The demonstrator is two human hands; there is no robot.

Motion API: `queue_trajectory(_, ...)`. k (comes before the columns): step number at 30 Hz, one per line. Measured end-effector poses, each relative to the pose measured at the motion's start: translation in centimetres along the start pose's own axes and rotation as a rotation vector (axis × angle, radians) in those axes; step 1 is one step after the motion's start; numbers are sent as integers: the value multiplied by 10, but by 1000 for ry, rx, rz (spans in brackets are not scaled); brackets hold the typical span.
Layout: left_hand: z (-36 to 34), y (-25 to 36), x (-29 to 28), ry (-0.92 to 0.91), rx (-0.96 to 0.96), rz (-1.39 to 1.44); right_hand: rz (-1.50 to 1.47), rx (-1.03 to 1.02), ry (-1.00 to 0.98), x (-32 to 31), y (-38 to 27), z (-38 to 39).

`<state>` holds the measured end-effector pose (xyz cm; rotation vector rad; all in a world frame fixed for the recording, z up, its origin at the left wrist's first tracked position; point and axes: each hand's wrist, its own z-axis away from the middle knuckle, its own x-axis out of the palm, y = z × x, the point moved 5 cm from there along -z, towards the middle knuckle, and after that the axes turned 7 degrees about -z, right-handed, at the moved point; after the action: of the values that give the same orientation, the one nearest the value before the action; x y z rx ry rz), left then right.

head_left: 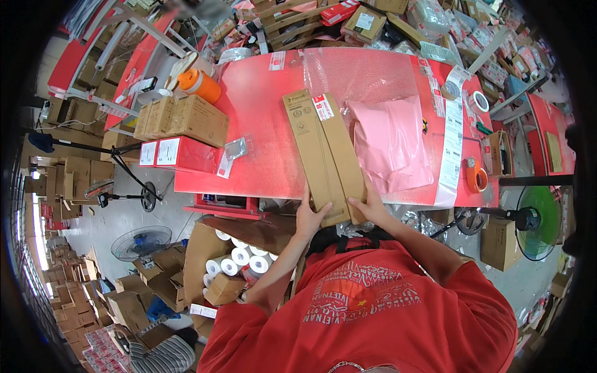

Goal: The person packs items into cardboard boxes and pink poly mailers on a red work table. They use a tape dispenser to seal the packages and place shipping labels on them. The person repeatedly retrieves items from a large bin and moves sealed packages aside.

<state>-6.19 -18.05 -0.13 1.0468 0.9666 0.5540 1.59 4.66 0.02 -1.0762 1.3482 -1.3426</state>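
So the red tabletop (261, 171) is taking up most of the work area, and the long cardboard packaging (318, 155) is sitting over its middle, running far to near. A dark seam is going down it, so I'm not able to tell if it's one box or two. The left grip (311, 214) is grasping the near end on its left side, the right grip (372, 206) is grasping it on the right, thumbs showing on top. That near end is poking out past the near edge, while the far end is ending short of the far edge.

Room-wise, a pink plastic bag (395, 146) is crowding the right side, right up beside it. Some brown cartons (198, 121) are standing well over to the left, with red surface showing in between, and a small silvery packet (236, 148) is lying in that stretch.
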Motion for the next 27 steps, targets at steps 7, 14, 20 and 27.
queue_trajectory(7, 25, 12, 24, -86, 33, -130, 30, -28, -53, -33, -14, 28)
queue_trajectory(14, 9, 82, 58, -63, 229, -942, 796, 163, 998, -231, 1, -15)
queue_trajectory(20, -2, 91, 78, -144, 204, -1058, 274, 377, 466, -244, 3, -59)
queue_trajectory(27, -4, 93, 64, -94, 156, -956, -310, 12, 424, -260, -159, -29)
